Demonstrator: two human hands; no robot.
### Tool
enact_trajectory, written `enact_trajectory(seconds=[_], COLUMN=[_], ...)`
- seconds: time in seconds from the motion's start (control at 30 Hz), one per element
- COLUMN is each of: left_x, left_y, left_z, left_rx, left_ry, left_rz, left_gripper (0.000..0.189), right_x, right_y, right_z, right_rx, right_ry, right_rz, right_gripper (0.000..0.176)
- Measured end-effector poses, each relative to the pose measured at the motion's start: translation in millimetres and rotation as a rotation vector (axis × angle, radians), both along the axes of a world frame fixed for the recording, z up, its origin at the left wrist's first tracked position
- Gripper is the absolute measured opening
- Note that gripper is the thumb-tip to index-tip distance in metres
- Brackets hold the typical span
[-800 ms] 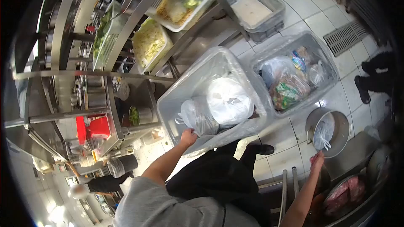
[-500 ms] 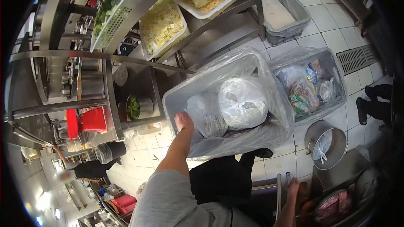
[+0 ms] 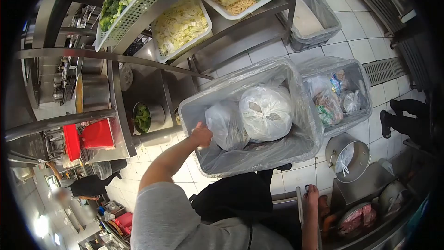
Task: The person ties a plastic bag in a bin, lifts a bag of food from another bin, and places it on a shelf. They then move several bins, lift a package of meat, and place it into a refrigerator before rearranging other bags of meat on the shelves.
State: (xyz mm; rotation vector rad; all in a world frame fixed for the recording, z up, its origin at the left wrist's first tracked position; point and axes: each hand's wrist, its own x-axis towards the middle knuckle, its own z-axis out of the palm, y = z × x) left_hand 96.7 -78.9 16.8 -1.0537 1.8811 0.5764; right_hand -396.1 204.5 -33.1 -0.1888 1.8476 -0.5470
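A large grey bin (image 3: 190, 106) with a clear plastic liner stands before me. My left hand (image 3: 202, 135) is closed over its left rim and liner. Inside lie a knotted, filled white plastic bag (image 3: 267, 113) and a second pale bag (image 3: 225, 122) next to it, nearer that hand. Low on the right, my right hand (image 3: 311, 194) is closed around the end of a metal bar (image 3: 306, 188), beside a parallel metal bar (image 3: 299, 206). Its fingers hide most of the bar they hold.
Beyond the large bin stands a smaller lined bin (image 3: 365, 83) of bagged rubbish, with a metal pot (image 3: 332, 146) near it. Steel shelving (image 3: 240, 48) carries baskets of cut cabbage (image 3: 182, 25) and broccoli (image 3: 125, 0). Another person's legs (image 3: 409, 120) are at right; a person (image 3: 92, 186) works far left.
My left hand has tightened on the bin rim, its fingers now curled. My right hand has moved up and left onto the bar end. The view has shifted slightly.
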Motion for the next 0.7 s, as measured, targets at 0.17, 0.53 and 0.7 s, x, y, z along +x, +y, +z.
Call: enact_trajectory(seconds=[0.17,0.53,0.7], left_x=[-25.4,-116.3,-126.8], left_y=[-2.0,-30.5,32.3], left_z=[69.1,153.6,155.7], left_rx=[-0.026,-0.162,-0.168], left_ry=[0.145,0.612,0.679], left_rz=[0.032,-0.128,-0.18], left_gripper=[0.016,0.01,0.002], right_x=[2.8,108.4,214.3], right_y=[-8.5,-137.8,-247.5], right_z=[36.1,102.0,111.9], right_rx=[-0.006,-0.502,-1.008], right_ry=[0.018,-0.195,0.356], right_rz=[-0.031,0.365,0.943], right_gripper=[0.025,0.016,0.022])
